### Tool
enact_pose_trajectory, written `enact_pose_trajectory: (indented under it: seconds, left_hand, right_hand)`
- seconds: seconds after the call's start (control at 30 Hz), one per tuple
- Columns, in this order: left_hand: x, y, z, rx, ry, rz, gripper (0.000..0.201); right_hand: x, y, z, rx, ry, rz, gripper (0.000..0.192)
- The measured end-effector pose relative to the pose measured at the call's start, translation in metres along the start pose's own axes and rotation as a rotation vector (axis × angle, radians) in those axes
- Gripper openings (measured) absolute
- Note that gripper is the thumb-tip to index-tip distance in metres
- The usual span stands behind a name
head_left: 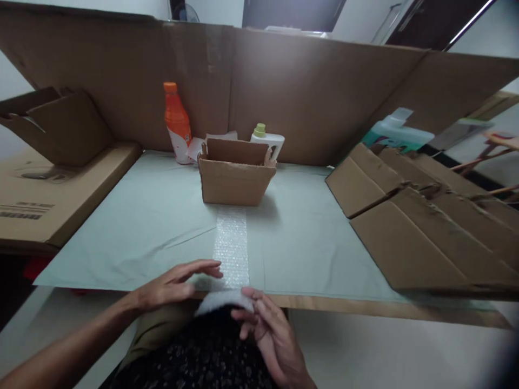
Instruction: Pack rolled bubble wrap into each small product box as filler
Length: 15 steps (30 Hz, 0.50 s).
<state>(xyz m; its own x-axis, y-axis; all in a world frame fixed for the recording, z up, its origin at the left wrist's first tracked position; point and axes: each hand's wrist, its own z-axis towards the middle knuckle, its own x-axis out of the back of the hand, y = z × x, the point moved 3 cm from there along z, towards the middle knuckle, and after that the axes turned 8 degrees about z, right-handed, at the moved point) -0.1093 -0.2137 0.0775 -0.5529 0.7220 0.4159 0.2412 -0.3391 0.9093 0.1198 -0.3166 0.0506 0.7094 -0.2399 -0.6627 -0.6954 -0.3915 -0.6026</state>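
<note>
A narrow strip of bubble wrap [231, 248] runs from under a small open cardboard box [233, 183] to the table's front edge, where its near end hangs over and curls towards my lap. My right hand [270, 327] is closed on the right corner of that near end, pinching it between fingertips. To the left of the strip is my left hand [176, 283], palm down with fingers stretched out and nothing in it. Its fingertips are close to the strip's left edge; whether they touch it I cannot tell. The box stands upright, and its inside floor is hidden.
Behind the box stand an orange-capped bottle [177, 127] and a white jug with a green cap [260, 132]. Several folded cartons [413, 243] lie at the right with a teal bottle [399, 132] behind. Another open carton [77, 129] sits at the left. A tall cardboard panel [308, 97] closes the back.
</note>
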Motion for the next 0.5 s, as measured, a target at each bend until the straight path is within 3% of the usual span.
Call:
enact_pose_trajectory:
  seconds: [0.03,0.1,0.2,0.27,0.33,0.4,0.5]
  left_hand:
    - [-0.007,-0.001,-0.011,0.054,0.002,-0.139,0.077]
    - [-0.02,-0.007,-0.014,0.202,0.133,-0.187,0.094]
    - [-0.034,-0.019,0.011,0.395,0.396,-0.004,0.077]
    - [-0.041,-0.025,0.031,0.431,0.477,0.101,0.068]
    - [-0.043,-0.03,0.044,0.433,0.494,0.199,0.07]
    - [-0.043,-0.035,0.048,0.45,0.493,0.292,0.072]
    - [-0.042,-0.039,0.048,0.489,0.465,0.4,0.072]
  right_hand:
    - [-0.005,-0.004,0.008,0.007,-0.012,0.071,0.04]
    - [-0.012,-0.008,0.025,0.034,-0.025,0.159,0.041]
    - [-0.011,-0.01,0.044,0.075,-0.003,0.158,0.041]
    - [-0.003,-0.01,0.046,0.125,0.032,0.047,0.049]
    - [0.006,-0.013,0.04,0.236,0.066,-0.18,0.056]
    - [0.012,-0.02,0.031,0.422,0.066,-0.537,0.05]
    - [0.01,-0.026,0.026,0.734,-0.066,-1.154,0.042]
